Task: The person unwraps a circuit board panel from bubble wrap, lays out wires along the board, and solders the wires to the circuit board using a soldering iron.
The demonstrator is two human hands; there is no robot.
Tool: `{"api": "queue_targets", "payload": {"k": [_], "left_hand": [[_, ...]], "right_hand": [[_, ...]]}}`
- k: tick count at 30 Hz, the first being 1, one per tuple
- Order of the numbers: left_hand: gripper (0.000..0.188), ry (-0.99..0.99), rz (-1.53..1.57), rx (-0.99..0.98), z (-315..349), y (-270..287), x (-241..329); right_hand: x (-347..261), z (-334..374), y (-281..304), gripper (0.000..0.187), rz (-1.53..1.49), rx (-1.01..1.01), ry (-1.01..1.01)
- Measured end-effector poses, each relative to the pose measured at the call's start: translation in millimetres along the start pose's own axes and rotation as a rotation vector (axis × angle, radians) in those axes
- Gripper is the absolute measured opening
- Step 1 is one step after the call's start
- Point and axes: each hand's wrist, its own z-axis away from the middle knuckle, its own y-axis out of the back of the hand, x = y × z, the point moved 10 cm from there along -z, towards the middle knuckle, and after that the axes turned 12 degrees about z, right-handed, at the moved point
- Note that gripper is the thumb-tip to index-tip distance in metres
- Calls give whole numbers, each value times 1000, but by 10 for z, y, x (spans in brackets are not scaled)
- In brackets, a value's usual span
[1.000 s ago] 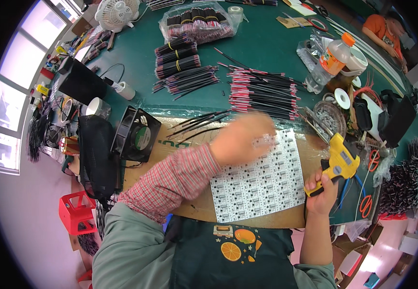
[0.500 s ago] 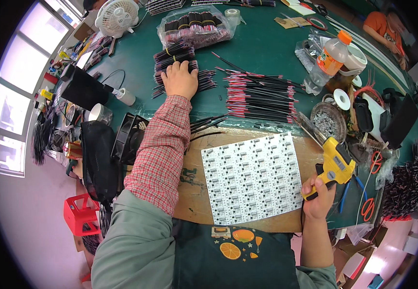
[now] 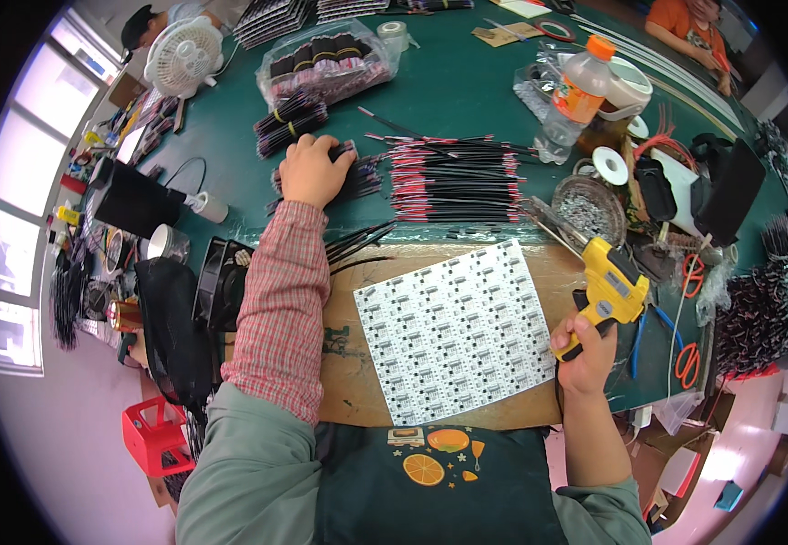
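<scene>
My left hand (image 3: 314, 173) is closed over a bundle of short black wires (image 3: 358, 178), its fingers curled round the bundle's far side. Just beyond it lie black wire bundles tied with yellow bands (image 3: 290, 123). In my right hand (image 3: 587, 356) is a yellow pistol-shaped soldering gun (image 3: 614, 289), its metal tip pointing up and left. Beneath and left of the gun, a white panel of small circuit boards (image 3: 453, 338) lies askew on a brown board (image 3: 344, 391). Black wires with red and white ends (image 3: 456, 180) are spread in a row behind the panel.
A plastic bag of wire bundles (image 3: 329, 65) and a white fan (image 3: 185, 56) stand far left. An orange-capped bottle (image 3: 576, 100), a round dish of grey bits (image 3: 588, 209) and orange-handled scissors (image 3: 688, 363) are at right. A black fan (image 3: 223, 283) sits by my left forearm.
The whole view has shifted, so things sit further left. My left hand has come slightly nearer, its fingers now curled round a wire bundle. My right hand still holds the soldering gun.
</scene>
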Motion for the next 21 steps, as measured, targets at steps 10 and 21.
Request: {"api": "queue_targets", "payload": {"k": [10, 21], "left_hand": [[111, -703, 29, -549, 294, -655, 1898], [100, -642, 91, -758, 506, -978, 1853]], "right_hand": [[-72, -15, 59, 31, -11, -19, 65], [-162, -20, 94, 26, -104, -1, 67]]}}
